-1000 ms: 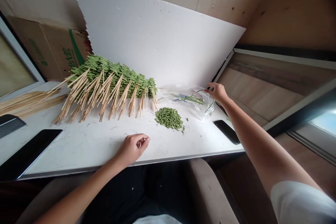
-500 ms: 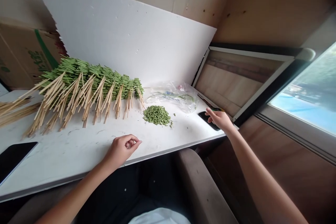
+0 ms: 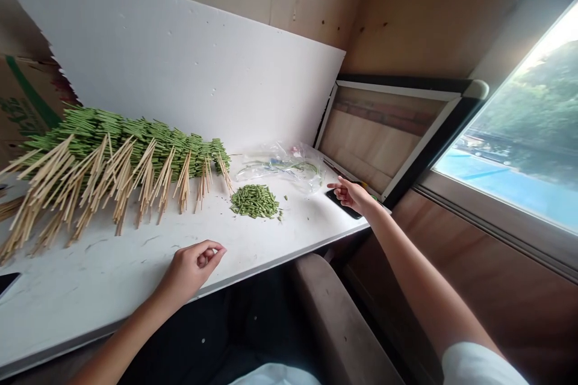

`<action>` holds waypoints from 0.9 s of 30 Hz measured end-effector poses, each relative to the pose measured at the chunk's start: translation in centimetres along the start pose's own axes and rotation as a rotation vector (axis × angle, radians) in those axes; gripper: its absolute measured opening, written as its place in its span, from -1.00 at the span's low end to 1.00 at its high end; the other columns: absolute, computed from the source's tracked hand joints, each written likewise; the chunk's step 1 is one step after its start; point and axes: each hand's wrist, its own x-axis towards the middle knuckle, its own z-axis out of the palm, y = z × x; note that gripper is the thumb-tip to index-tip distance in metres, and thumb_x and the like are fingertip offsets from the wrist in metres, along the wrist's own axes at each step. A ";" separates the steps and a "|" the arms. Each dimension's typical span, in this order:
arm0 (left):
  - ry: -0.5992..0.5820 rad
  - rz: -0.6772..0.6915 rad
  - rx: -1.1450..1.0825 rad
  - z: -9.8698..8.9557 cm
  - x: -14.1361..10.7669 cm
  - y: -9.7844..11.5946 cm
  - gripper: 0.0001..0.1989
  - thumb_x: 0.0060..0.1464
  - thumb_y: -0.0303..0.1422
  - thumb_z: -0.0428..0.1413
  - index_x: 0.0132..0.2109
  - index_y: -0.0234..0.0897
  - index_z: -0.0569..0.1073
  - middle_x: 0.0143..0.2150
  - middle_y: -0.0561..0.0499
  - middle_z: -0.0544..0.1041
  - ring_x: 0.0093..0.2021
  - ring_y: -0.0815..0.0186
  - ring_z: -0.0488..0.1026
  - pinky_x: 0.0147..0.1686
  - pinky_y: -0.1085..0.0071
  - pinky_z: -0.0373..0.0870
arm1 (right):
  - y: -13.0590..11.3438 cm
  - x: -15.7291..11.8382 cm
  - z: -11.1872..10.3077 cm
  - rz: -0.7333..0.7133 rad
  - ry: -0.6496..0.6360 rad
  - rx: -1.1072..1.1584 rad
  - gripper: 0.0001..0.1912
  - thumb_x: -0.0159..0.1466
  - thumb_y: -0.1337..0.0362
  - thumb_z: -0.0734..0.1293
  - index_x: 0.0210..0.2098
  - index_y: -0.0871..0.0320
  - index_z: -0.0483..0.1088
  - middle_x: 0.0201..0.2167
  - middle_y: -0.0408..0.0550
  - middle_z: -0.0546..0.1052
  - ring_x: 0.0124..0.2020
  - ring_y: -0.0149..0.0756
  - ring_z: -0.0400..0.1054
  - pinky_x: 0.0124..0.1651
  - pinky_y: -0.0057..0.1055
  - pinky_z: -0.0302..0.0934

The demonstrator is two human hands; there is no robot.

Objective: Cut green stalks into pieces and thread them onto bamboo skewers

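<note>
Left hand (image 3: pixel 194 267) loosely closed, nothing seen held — right hand (image 3: pixel 353 197) half-open, empty, held by phone (image 3: pixel 346 210) — green characters (image 3: pixel 20 117) printed on carton (image 3: pixel 29 95).

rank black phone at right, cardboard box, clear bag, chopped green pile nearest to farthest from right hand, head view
1. Black phone, partly behind right hand
2. Clear bag, just left
3. Chopped green pile, farther left
4. Cardboard box, far left

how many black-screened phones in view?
2: left phone, cut off by the picture's left edge; right phone, partly covered by the right hand. Others could be hidden.
</note>
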 end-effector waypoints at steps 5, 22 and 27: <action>-0.003 -0.019 0.000 0.1 0.0 -0.1 -0.69 0.31 -0.11 0.17 -0.24 -0.25 0.63 -0.51 0.08 0.46 -0.54 0.40 0.31 -0.47 0.53 0.31 | -0.1 1.6 -0.2 0.003 -0.052 0.068 -0.44 0.50 -0.11 0.16 -0.07 0.19 0.60 -0.52 -0.08 0.37 -0.55 -0.35 0.18 -0.58 -0.49 0.08; -0.018 -0.053 -0.008 0.0 0.2 0.2 -0.71 0.31 -0.13 0.17 -0.24 -0.23 0.63 -0.51 0.08 0.48 -0.56 0.41 0.33 -0.50 0.56 0.31 | -1.7 10.4 1.9 -0.133 0.384 -0.519 -0.61 0.23 -0.01 0.54 -0.45 0.15 0.46 -0.50 -0.06 0.48 -0.48 -0.39 0.27 -0.47 -0.45 0.22; -0.023 -0.059 0.000 0.3 0.0 -0.3 -0.71 0.32 -0.12 0.17 -0.22 -0.23 0.62 -0.51 0.08 0.48 -0.57 0.41 0.30 -0.51 0.55 0.30 | -2.0 15.2 2.2 -0.155 0.449 -0.692 -0.78 0.30 0.13 0.45 -0.35 0.17 0.54 -0.40 0.05 0.59 -0.30 -0.18 0.49 -0.23 -0.33 0.42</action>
